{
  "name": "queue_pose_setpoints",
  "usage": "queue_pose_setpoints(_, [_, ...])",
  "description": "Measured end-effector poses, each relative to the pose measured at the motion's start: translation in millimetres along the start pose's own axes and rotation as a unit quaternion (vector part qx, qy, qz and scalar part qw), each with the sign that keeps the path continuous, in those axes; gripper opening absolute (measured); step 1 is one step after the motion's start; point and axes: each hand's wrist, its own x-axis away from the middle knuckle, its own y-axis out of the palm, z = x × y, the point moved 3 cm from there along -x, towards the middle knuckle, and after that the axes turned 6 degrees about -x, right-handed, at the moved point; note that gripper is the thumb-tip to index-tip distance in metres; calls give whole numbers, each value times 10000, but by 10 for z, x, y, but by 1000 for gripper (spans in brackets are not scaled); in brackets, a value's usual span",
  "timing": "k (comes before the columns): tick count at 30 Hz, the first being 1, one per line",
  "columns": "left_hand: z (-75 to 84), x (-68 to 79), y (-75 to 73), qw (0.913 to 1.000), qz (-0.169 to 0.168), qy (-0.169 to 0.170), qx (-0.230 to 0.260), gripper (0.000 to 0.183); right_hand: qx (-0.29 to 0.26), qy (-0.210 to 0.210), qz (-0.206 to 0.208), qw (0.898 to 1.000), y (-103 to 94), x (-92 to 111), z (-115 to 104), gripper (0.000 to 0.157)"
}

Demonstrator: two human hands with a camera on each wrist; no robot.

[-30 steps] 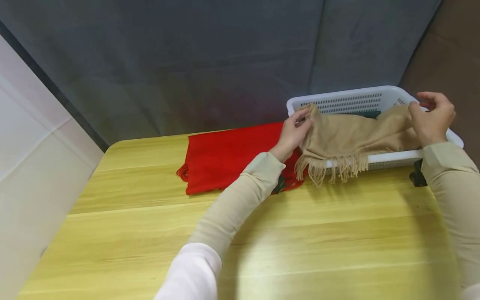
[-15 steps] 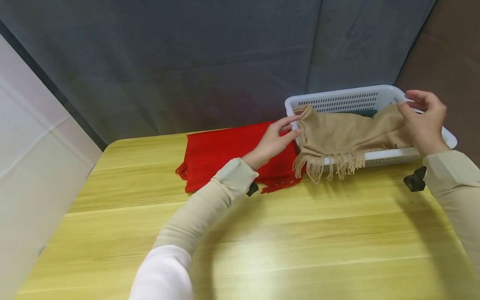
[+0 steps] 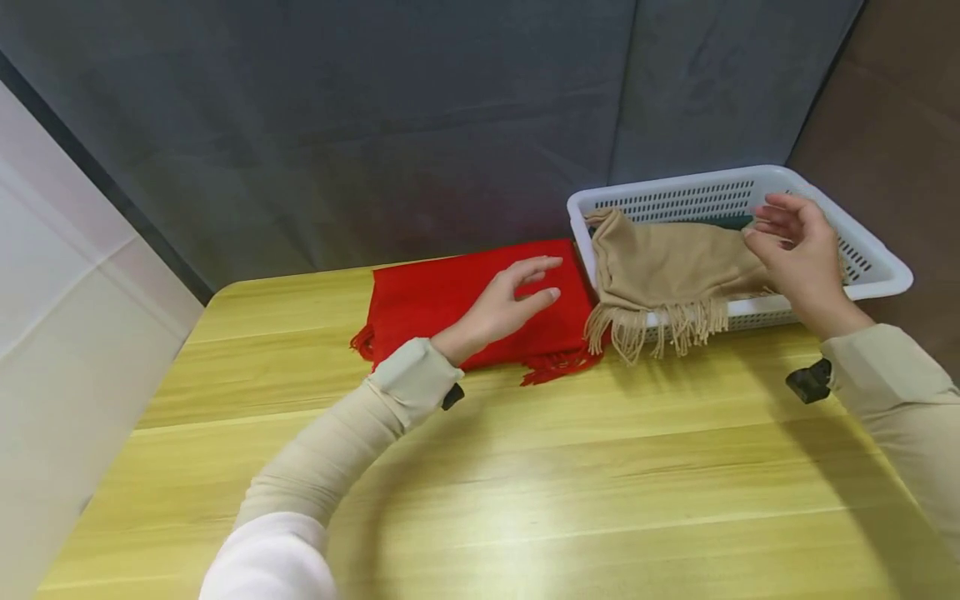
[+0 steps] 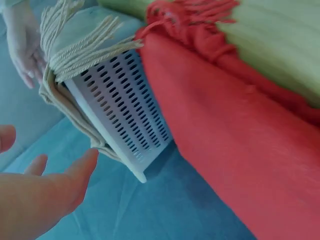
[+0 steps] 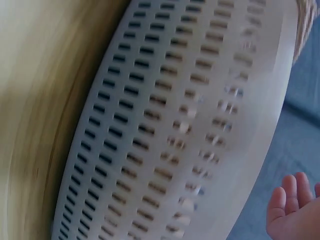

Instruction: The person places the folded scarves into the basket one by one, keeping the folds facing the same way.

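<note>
A tan fringed scarf (image 3: 675, 258) lies in the white plastic basket (image 3: 873, 287), its fringe hanging over the front rim. My right hand (image 3: 806, 254) hovers over the scarf's right part with loosely bent fingers and nothing in them. Left of the basket, a folded red scarf (image 3: 427, 304) with fringe lies flat on the table. Above that red scarf is my left hand (image 3: 498, 308), fingers extended and thumb apart, holding nothing. In the left wrist view, the left hand (image 4: 45, 195) is beside the basket's slotted end (image 4: 125, 105), with the red scarf running close along it.
Some dark green cloth (image 3: 731, 222) shows behind the tan scarf inside the basket. The wooden table (image 3: 570, 475) extends toward me. A dark grey curtain (image 3: 337, 125) hangs behind it, a white panel (image 3: 82, 292) stands at left and a brown surface (image 3: 892, 150) at right.
My left hand has let go of the tan scarf's left corner and moved left over the red scarf. My right hand has shifted left from the basket's right end.
</note>
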Motion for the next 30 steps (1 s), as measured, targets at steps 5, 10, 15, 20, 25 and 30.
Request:
queue_pose_setpoints(5, [-42, 158, -9, 9994, -260, 116, -219, 55, -33, -259, -330, 9991, 113, 126, -40, 40])
queue_pose_setpoints(10, [-108, 321, -76, 9985, -278, 251, -397, 62, 93, -508, -741, 9959, 231, 266, -87, 40])
queue_pose_setpoints(15, [-197, 452, -143, 9986, -214, 180, -448, 62, 444, -628, -1075, 9912, 312, 395, -128, 43])
queue_pose_setpoints(20, [-289, 578, -183, 9983, -126, 142, -555, 61, 582, -657, -1316, 9874, 418, 487, -179, 45])
queue_pose_setpoints(25, [-356, 698, -215, 9947, -11, 165, -1017, 61, 604, -832, -1569, 9823, 515, 601, -211, 46])
queue_pose_setpoints(30, [-396, 803, -273, 9901, 132, 56, -1399, 62, 433, -857, -1698, 9808, 608, 723, -231, 45])
